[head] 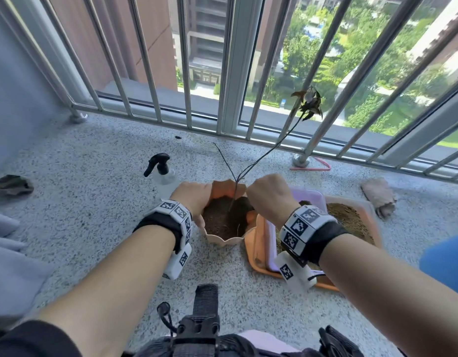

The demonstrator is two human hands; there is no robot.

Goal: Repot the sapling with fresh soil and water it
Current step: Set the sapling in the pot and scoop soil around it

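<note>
A scalloped peach pot (222, 239) stands on the speckled floor, filled with dark soil (218, 220). A thin sapling (261, 155) rises from the soil and leans right, with dark wilted leaves (309, 101) at its top. My left hand (194, 199) grips the pot's left rim, thumb outside and fingers inside. My right hand (270, 197) curls down over the right rim, its fingertips hidden. A clear spray bottle (163, 176) with a black trigger stands just left of the pot.
An orange tray (256, 253) holding a lilac tray (310, 194) and loose brown soil (349, 217) lies right of the pot. Crumpled cloths (378, 195) (12, 185) lie at far right and far left. A metal railing (186, 73) closes the balcony ahead.
</note>
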